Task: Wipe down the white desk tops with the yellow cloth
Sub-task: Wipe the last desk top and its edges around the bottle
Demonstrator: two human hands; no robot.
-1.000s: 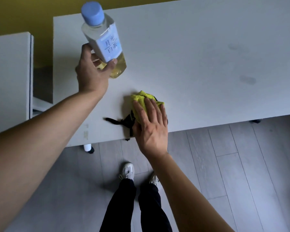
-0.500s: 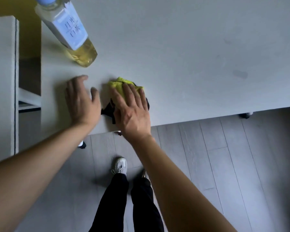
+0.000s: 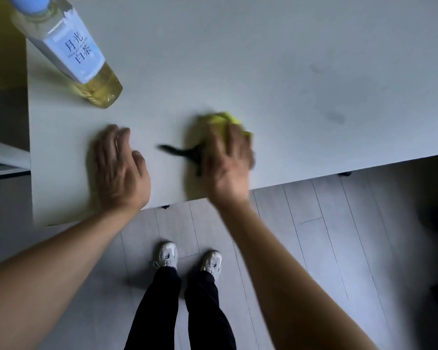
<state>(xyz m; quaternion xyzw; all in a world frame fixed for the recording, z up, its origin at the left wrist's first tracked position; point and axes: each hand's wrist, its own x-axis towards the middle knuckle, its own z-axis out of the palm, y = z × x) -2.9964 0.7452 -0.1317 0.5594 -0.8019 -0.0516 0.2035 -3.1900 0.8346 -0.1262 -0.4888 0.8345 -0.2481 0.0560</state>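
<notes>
**Right hand on cloth, near desk edge**

Bottle stands at 10 o'clock, well clear of cloth; label reads 月光白茶. Desk has dark smudges at 2 o'clock. Right hand, blurred, fingers straight, presses cloth; black strap trails toward 9. Left hand flat on desk, holding nothing.

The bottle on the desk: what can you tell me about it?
The bottle is clear plastic with a pale blue cap, cut off by the frame's top edge, and a light blue label printed with dark Chinese characters. Its lower part holds a pale yellow liquid. It stands on the white desk top near the far left corner and looks tilted only because of the wide lens. Neither hand touches it; the left hand rests flat on the desk, nearer the front edge.
</notes>
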